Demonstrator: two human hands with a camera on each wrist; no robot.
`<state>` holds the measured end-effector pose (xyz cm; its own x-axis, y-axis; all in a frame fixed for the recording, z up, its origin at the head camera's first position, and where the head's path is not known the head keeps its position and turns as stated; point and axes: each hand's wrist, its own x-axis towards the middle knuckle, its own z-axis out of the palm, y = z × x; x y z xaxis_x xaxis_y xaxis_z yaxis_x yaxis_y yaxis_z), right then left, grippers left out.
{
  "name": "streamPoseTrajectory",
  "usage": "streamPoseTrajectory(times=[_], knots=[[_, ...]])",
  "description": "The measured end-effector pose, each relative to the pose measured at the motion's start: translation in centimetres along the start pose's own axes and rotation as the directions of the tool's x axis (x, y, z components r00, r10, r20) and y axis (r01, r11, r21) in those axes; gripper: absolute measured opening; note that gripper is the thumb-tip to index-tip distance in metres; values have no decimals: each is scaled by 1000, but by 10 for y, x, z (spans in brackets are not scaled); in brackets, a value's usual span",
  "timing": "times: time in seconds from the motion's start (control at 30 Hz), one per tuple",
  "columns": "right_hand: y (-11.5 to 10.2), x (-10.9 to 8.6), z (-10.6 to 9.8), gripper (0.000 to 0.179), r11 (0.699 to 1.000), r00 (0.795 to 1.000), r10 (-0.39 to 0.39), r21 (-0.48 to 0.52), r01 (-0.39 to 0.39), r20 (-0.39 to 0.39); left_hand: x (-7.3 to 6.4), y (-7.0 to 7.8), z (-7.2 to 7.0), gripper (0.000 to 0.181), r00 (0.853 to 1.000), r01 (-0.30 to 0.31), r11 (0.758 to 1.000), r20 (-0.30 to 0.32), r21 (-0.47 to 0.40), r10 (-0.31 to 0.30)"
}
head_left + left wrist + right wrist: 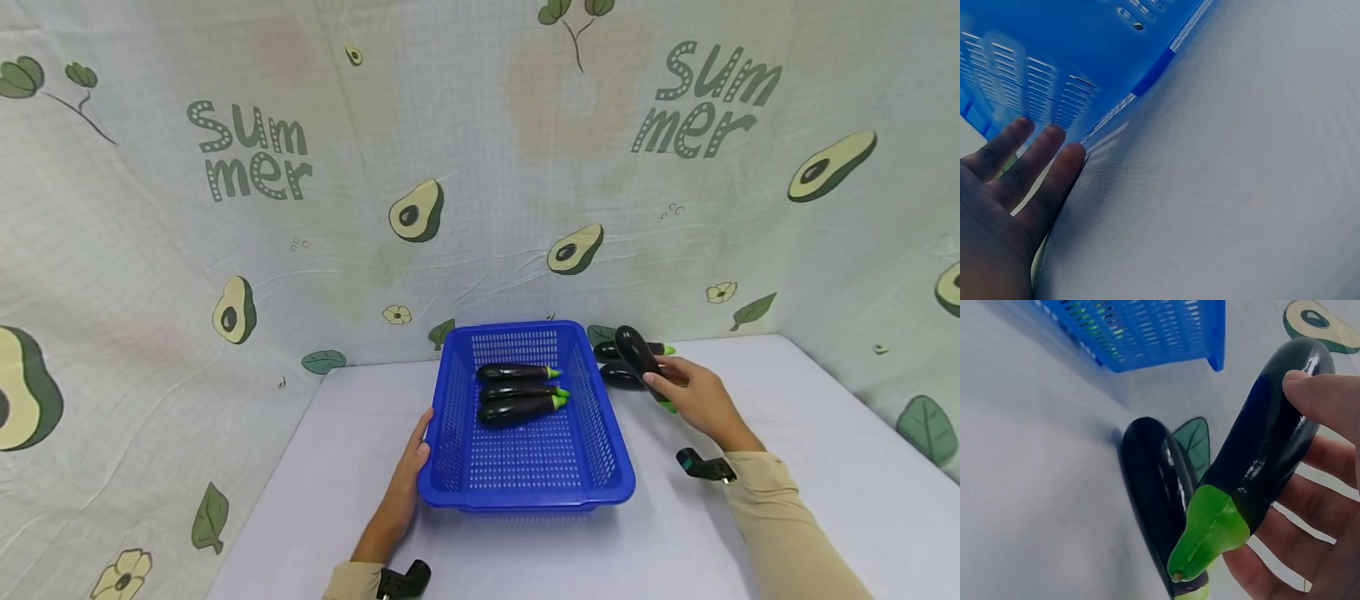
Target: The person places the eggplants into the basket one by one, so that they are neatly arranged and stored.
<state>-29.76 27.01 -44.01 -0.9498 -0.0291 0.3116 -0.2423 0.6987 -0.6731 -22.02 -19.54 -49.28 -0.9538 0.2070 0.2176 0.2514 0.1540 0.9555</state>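
My right hand (703,402) grips a glossy dark eggplant (636,350) with a green stem end, thumb on one side and fingers on the other. The eggplant is held tilted just right of the blue plastic basket (525,502). Beneath it on the table lie two more eggplants (619,377), partly hidden by the held one. Inside the basket, three eggplants (517,412) lie side by side, stems to the right. My left hand (399,487) is at the basket's left side; in the left wrist view its straight fingers (1054,175) touch the slotted wall.
A white-covered table (360,417) bears the basket. Behind and around it hangs a pale cloth (480,150) printed with avocados, leaves and lettering. Each wrist wears a small black camera mount, such as the right wrist mount (705,465).
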Motion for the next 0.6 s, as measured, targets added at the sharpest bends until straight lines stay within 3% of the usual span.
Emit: streamPoseTrajectory(times=[0.6], knots=[[-9,1,-3,68,984,999,35,172,-37,13,1,-1,0,55,1000,2,1000,6,-10,-2]])
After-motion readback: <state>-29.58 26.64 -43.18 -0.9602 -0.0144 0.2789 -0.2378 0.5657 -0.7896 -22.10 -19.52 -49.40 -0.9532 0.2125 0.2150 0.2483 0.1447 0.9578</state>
